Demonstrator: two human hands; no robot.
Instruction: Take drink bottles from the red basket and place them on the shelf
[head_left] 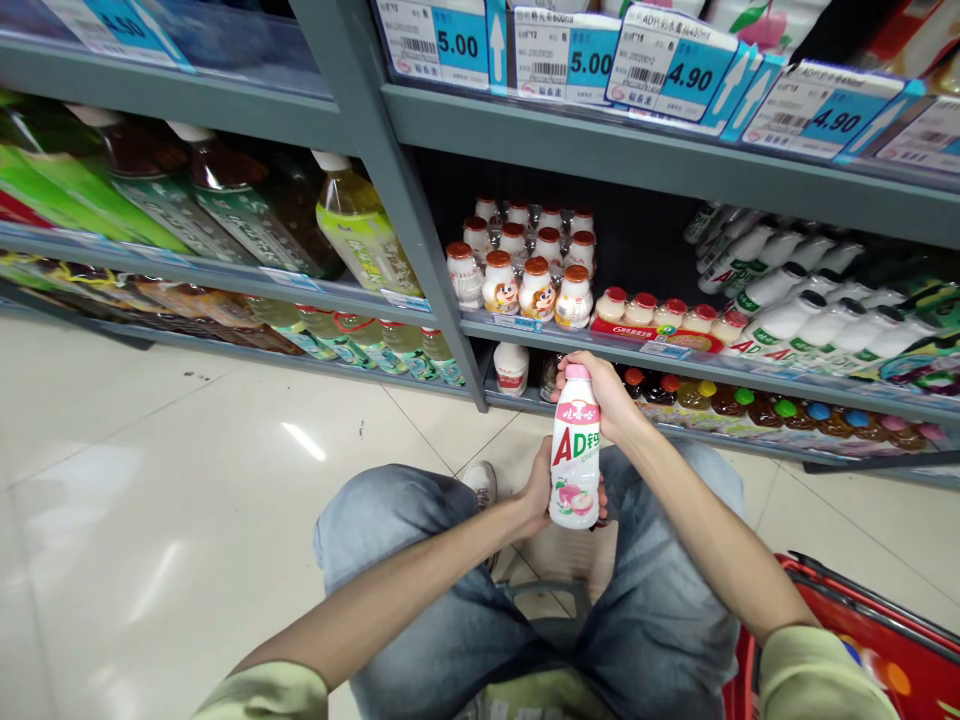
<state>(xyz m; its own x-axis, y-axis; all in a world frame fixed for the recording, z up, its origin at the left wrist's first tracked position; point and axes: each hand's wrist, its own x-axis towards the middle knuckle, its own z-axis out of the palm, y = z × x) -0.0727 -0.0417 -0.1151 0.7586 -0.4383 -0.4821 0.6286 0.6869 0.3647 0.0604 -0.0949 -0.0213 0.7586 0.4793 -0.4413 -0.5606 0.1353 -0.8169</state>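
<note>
Between my knees, in front of the shelves, I hold a white milk drink bottle (pixel 575 460) with a pink cap, red and green "AD" lettering and a peach picture. It stands nearly upright, label towards me. My left hand (pixel 538 480) is wrapped round the lower body from the left, its fingertips showing past the right edge. My right hand (pixel 606 392) grips the upper part near the cap, with some fingers hidden behind the bottle. Just beyond it, small orange-capped bottles (pixel 536 288) and a red pack of small drinks (pixel 660 318) stand on the shelf.
More white AD bottles (pixel 814 320) fill the shelf at right, with colourful-capped bottles (pixel 750 405) below. Large tea bottles (pixel 225 190) stand at left. Price tags (pixel 675 65) line the upper shelf edge. A red shopping basket (pixel 862 620) sits on the floor at my right.
</note>
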